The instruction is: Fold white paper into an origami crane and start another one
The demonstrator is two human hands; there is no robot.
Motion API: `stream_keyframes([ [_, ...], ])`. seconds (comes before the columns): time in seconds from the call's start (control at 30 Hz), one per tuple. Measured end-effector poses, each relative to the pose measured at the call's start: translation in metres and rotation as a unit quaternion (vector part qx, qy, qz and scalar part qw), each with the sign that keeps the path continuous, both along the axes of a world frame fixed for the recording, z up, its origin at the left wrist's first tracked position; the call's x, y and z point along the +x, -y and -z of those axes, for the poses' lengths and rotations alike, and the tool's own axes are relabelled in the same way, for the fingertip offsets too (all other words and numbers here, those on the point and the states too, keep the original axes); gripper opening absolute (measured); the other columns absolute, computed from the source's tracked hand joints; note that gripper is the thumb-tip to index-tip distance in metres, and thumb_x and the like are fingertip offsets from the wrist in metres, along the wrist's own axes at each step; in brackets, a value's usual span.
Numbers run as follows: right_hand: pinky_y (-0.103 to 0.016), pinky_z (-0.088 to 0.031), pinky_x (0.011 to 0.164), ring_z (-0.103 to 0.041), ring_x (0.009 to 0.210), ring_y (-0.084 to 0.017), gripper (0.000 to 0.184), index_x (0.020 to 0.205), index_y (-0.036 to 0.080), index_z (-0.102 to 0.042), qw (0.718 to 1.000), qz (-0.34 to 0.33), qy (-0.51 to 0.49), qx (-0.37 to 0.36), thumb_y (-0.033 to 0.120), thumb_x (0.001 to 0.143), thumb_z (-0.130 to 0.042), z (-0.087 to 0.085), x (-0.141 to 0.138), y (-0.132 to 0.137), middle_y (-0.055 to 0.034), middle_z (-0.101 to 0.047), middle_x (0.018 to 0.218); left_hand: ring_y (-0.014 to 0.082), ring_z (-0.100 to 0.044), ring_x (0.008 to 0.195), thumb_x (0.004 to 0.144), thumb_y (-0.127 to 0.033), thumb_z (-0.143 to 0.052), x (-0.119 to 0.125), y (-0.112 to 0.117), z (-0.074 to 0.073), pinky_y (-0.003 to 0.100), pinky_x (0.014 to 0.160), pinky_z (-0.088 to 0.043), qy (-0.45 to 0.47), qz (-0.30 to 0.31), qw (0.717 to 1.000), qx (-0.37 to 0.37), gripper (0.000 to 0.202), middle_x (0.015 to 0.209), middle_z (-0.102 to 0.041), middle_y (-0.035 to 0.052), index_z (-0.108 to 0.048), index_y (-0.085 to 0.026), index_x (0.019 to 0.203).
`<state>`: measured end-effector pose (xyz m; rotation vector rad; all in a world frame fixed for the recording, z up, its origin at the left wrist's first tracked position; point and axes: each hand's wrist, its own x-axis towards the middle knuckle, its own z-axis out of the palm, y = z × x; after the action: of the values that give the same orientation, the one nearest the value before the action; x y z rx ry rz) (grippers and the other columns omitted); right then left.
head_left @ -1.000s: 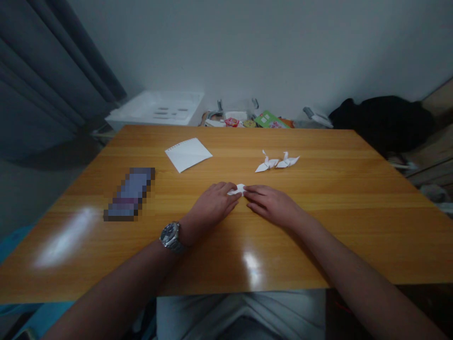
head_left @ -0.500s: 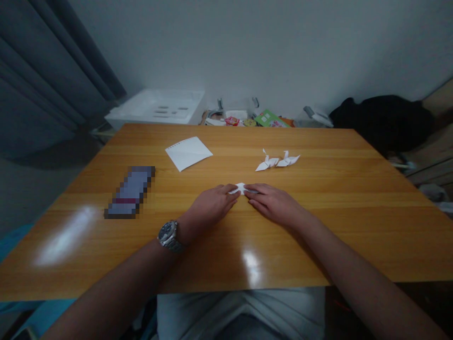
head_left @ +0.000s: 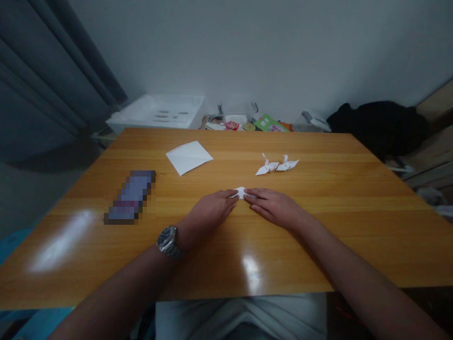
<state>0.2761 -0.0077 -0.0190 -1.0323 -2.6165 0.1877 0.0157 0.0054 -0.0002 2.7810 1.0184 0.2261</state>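
Note:
A small folded piece of white paper (head_left: 241, 192) lies on the wooden table (head_left: 347, 203), mostly covered by my fingers. My left hand (head_left: 209, 211), with a watch on its wrist, presses on the paper's left side. From the right, my right hand (head_left: 274, 207) holds the other side down with its fingertips. Both hands lie flat and meet over the paper.
Two finished white paper cranes (head_left: 276, 165) stand behind my hands. A white sheet (head_left: 188, 157) lies at the back left, a blurred flat object (head_left: 130, 197) to the left. Beyond the table's far edge are a white tray (head_left: 157, 110), small packets (head_left: 247, 123) and dark cloth (head_left: 378, 123).
My hands and the paper stay in place; my fingers shift slightly over the folded paper. The view has tilted a little.

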Motion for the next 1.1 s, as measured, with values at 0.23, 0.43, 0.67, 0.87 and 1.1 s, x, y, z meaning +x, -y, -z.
stream_keyframes([
  [0.23, -0.046, -0.048, 0.112, -0.057, 0.134, -0.026, 0.039, 0.139, 0.022, -0.062, 1.000, -0.002, -0.004, -0.028, 0.022, 0.102, -0.050, 0.001, 0.005, -0.002, -0.0106, -0.056, 0.149, 0.0240, -0.062, 0.127, 0.104, -0.022, -0.038, -0.003, 0.000, -0.005, 0.039, 0.108, -0.050, -0.012, 0.004, 1.000, -0.013, 0.037, 0.146, -0.058, 0.0115, -0.065, -0.014, 0.129],
  [0.43, -0.041, -0.045, 0.115, -0.054, 0.137, -0.022, 0.041, 0.141, 0.024, -0.059, 0.997, -0.026, -0.044, -0.053, 0.022, 0.102, -0.051, 0.006, 0.012, -0.004, -0.0071, -0.052, 0.153, 0.0239, -0.063, 0.125, 0.103, -0.023, -0.043, -0.004, -0.001, -0.004, 0.038, 0.108, -0.050, -0.004, -0.004, 1.000, -0.017, 0.035, 0.146, -0.058, 0.0094, -0.066, -0.016, 0.129],
  [0.67, -0.044, -0.045, 0.115, -0.053, 0.138, -0.023, 0.040, 0.141, 0.022, -0.060, 0.998, -0.021, -0.038, -0.050, 0.023, 0.103, -0.049, 0.006, 0.009, -0.003, -0.0090, -0.052, 0.153, 0.0226, -0.065, 0.122, 0.103, -0.030, -0.047, -0.007, -0.006, 0.007, 0.037, 0.107, -0.051, 0.042, -0.012, 0.999, -0.011, 0.034, 0.141, -0.063, 0.0062, -0.066, -0.020, 0.129],
  [0.87, -0.047, -0.046, 0.114, -0.053, 0.137, -0.024, 0.042, 0.143, 0.025, -0.057, 0.998, -0.016, -0.047, -0.046, 0.024, 0.102, -0.051, 0.009, 0.007, -0.003, -0.0087, -0.052, 0.153, 0.0237, -0.066, 0.119, 0.103, -0.033, -0.047, -0.005, -0.002, 0.007, 0.039, 0.104, -0.051, 0.049, -0.029, 0.998, 0.000, 0.037, 0.137, -0.065, 0.0084, -0.063, -0.019, 0.133],
  [1.1, -0.050, -0.046, 0.113, -0.056, 0.133, -0.026, 0.039, 0.140, 0.022, -0.061, 0.999, 0.002, -0.030, -0.015, 0.028, 0.103, -0.050, 0.008, -0.001, 0.000, -0.0120, -0.059, 0.146, 0.0263, -0.057, 0.129, 0.102, -0.033, -0.051, -0.001, 0.000, 0.005, 0.046, 0.113, -0.041, 0.008, -0.012, 0.999, 0.033, 0.040, 0.146, -0.057, 0.0126, -0.058, -0.020, 0.139],
])
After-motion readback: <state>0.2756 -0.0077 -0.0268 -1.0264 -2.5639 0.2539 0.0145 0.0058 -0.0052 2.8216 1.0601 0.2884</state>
